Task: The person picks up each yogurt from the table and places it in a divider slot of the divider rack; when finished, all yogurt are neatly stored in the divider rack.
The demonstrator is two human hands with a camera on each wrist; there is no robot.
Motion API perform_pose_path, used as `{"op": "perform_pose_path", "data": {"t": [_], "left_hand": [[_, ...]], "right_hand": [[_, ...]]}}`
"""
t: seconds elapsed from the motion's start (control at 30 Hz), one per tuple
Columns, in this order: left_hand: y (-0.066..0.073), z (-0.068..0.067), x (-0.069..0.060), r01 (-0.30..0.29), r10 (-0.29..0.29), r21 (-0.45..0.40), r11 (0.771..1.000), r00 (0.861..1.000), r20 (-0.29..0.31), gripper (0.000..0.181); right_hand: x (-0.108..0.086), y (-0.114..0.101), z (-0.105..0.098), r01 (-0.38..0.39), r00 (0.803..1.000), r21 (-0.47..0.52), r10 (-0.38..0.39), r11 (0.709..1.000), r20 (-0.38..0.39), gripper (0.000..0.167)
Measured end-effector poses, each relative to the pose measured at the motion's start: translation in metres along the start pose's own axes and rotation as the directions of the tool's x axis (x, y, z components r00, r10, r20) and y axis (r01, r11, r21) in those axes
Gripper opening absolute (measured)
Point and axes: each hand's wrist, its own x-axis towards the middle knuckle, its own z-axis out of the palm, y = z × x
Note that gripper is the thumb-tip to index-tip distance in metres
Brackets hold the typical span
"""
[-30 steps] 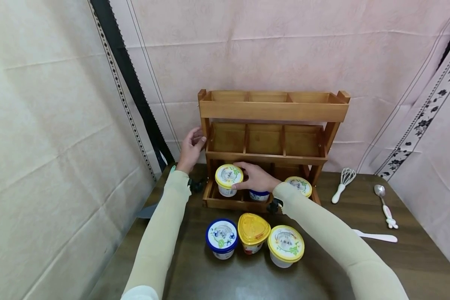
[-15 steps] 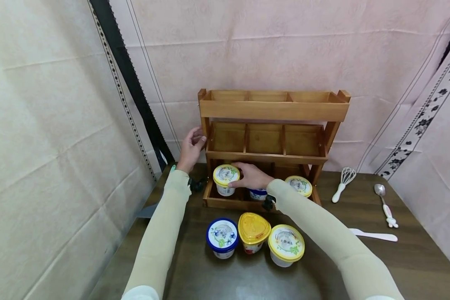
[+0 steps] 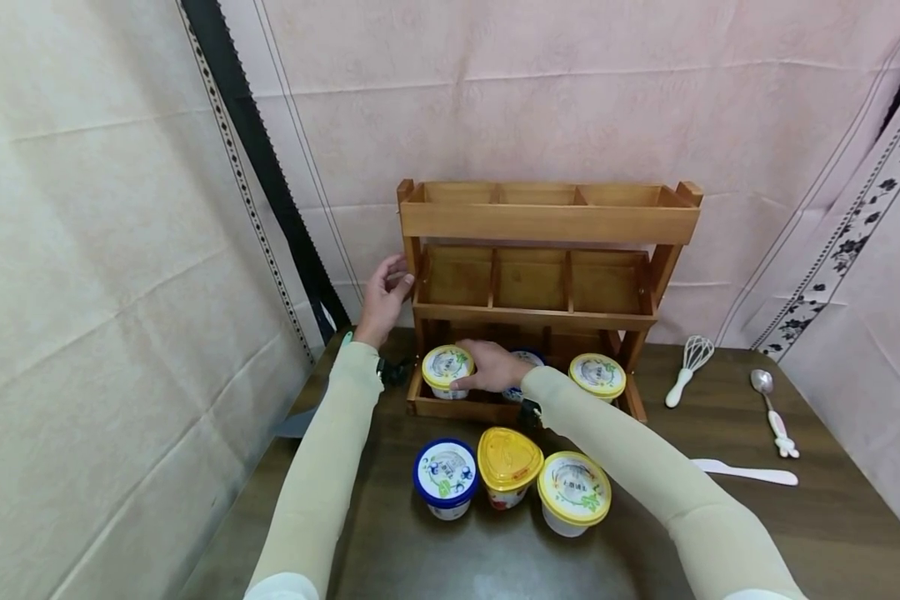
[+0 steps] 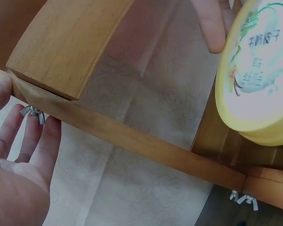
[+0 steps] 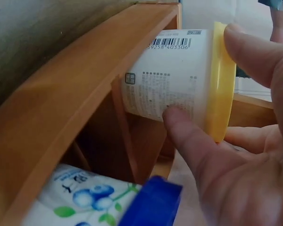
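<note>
A wooden three-tier rack point(image 3: 547, 223) stands at the back of the table, each tier divided into compartments. My left hand point(image 3: 381, 300) holds its left upright, thumb on one side and fingers on the other beside a wing nut point(image 4: 34, 113). With my right hand point(image 3: 492, 367) I grip a white tub with a yellow lid point(image 3: 447, 367), thumb at the lid's rim and a finger against its side point(image 5: 179, 89). The tub sits low in the bottom tier's left compartment. A blue-lidded tub point(image 3: 528, 357), partly hidden by my right hand, occupies the middle compartment; another yellow-lidded tub point(image 3: 597, 375) is on the right.
Before the rack stand a blue-lidded tub point(image 3: 446, 473), a rounded-triangular yellow-lidded tub point(image 3: 509, 460) and a round yellow-lidded tub point(image 3: 574, 492). Rightward lie a whisk point(image 3: 693, 367), a spoon point(image 3: 776, 415) and a white spreader-like utensil point(image 3: 753, 473). Cloth hangs behind and beside the table.
My right hand has moved the yellow-lidded tub slightly left and down into the bottom tier's left compartment. My left hand stays on the upright.
</note>
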Motion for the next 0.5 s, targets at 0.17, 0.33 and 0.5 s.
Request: {"op": "perform_pose_path", "data": {"t": [0.17, 0.33, 0.5], "left_hand": [[0.0013, -0.0001, -0.0001, 0.008, -0.008, 0.008, 1.000, 1.000, -0.001, 0.044], [0.0010, 0.0002, -0.0010, 0.016, -0.016, 0.010, 1.000, 1.000, -0.003, 0.045], [-0.0005, 0.0000, -0.0002, 0.016, -0.016, 0.006, 1.000, 1.000, -0.002, 0.045]], "right_hand": [[0.0003, -0.0023, 0.0032, -0.046, 0.999, 0.001, 0.046, 0.999, 0.018, 0.085], [0.0002, 0.0002, 0.0055, -0.088, 0.995, 0.022, 0.087, 0.996, 0.047, 0.083], [-0.0009, 0.0005, 0.0023, -0.103, 0.994, 0.033, 0.102, 0.994, 0.037, 0.088]]}}
